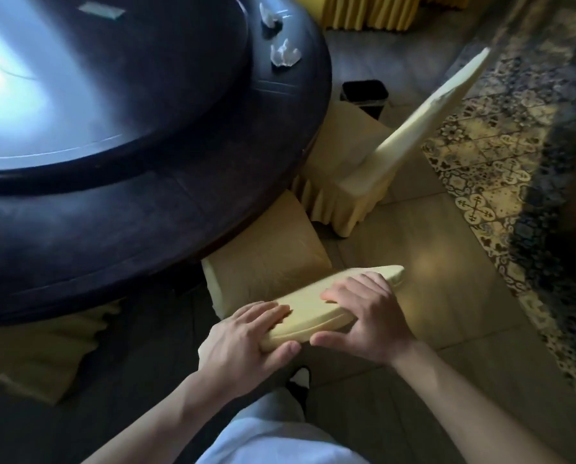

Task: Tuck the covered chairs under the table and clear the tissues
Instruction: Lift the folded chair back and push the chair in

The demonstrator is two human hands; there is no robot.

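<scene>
**Both hands are on the chair back, and the bench is lying straight ahead**

Nearest of all, the left hand [246,333] is gripping the top edge of the chair back [313,311], with its fingers lying over the top and its thumb curling underneath. Just beside it, the right hand [363,316] is holding the same edge in the same way, fingers on top and thumb below. The two thumbs are nearly meeting. The top edge is running across, from low on the left to higher on the right, so both hands are sitting side by side along it.

Past the hands, the yellow seat [273,249] is pointing toward the dark round bench [112,229], and part of it is already hiding under the rim. A push forward and a little to the left looks like the way in.

Farther on, a second covered chair [363,169] is standing beside the bench, turned sideways. Farthest away, two crumpled tissues [284,54] are lying on the bench top, well out of reach of either hand.
</scene>
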